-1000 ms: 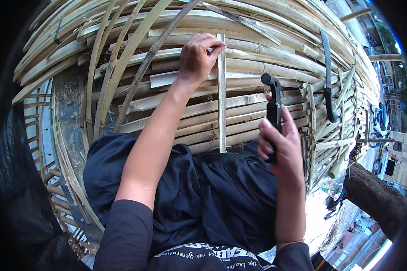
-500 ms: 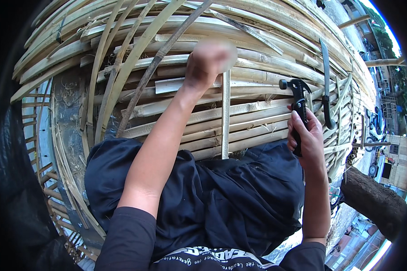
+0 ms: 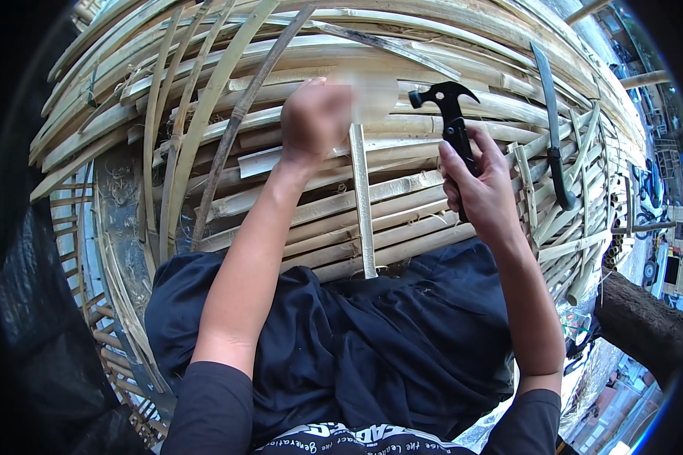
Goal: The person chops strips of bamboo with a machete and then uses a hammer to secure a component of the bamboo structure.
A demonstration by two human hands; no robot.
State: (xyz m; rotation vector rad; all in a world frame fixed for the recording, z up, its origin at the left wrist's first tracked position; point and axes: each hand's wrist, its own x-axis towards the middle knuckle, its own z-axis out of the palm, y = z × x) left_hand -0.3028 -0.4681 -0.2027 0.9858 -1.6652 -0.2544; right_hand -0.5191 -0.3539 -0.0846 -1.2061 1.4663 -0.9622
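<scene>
My right hand [image 3: 482, 178] is wrapped round the black handle of a small claw hammer [image 3: 454, 125]. Its head is raised over the bamboo, the striking face toward my left hand. Closed and partly smeared, my left hand [image 3: 311, 125] is above the split bamboo, close to the upper end of a narrow pale bamboo strip [image 3: 362, 201]. That strip runs down toward my lap, across the other pieces. A blurred patch beside the fingers hides what they hold, if anything.
Split bamboo lengths [image 3: 402, 189] lie in a wide layer before me, with loose strips [image 3: 216, 87] across them at the left. A long knife [image 3: 550, 114] with a black handle lies at the right. Beyond it is a thick log [image 3: 637, 318]. Dark cloth [image 3: 341, 341] covers my lap.
My right hand has brought the hammer left and up, nearer my left hand, its head now in side view. My left hand has shifted left. The view has turned slightly.
</scene>
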